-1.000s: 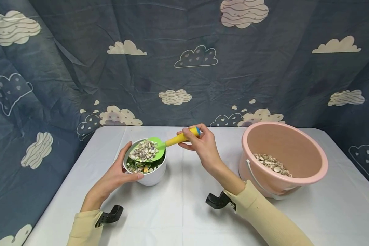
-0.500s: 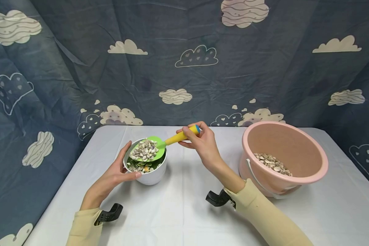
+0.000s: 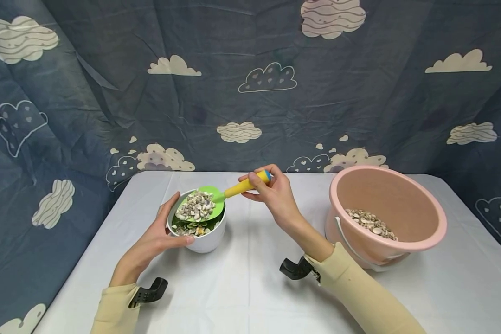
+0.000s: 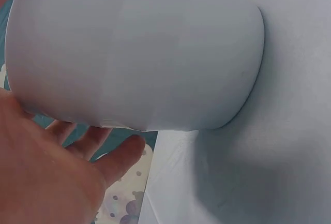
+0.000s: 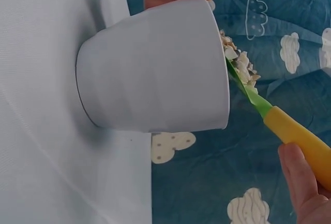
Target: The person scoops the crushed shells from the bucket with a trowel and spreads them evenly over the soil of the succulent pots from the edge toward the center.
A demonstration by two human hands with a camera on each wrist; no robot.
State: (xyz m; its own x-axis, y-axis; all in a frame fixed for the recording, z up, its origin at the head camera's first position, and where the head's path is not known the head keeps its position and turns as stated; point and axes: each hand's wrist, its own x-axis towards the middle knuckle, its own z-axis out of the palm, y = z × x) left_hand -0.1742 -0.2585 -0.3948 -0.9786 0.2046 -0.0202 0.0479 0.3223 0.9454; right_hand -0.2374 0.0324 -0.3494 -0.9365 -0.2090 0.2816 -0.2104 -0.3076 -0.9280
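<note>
In the head view, a toy trowel (image 3: 238, 189) with a green blade and yellow handle slopes over a white pot (image 3: 208, 242). Small shells (image 3: 195, 205) are heaped on its blade. The right hand (image 3: 277, 197) holds the handle near its blue end. Around the pot's left side, the left hand (image 3: 150, 241) grips with its thumb on the near wall and fingers on the far side. Inside the pot, green leaves and more shells show below the blade. The right wrist view shows the trowel (image 5: 297, 135) leaning at the rim of the upright pot (image 5: 160, 69).
A pink bucket (image 3: 396, 199) with a white handle stands on the right, holding a layer of shells (image 3: 371, 222). Beneath everything is a white-covered table (image 3: 225, 297). Behind it hangs a dark blue cloth (image 3: 217, 102) with cloud prints. Each wrist carries a black camera mount (image 3: 150, 293).
Hardly anything differs. Both hands, the pot and the loaded trowel stay in place, and the whole view shifts very slightly.
</note>
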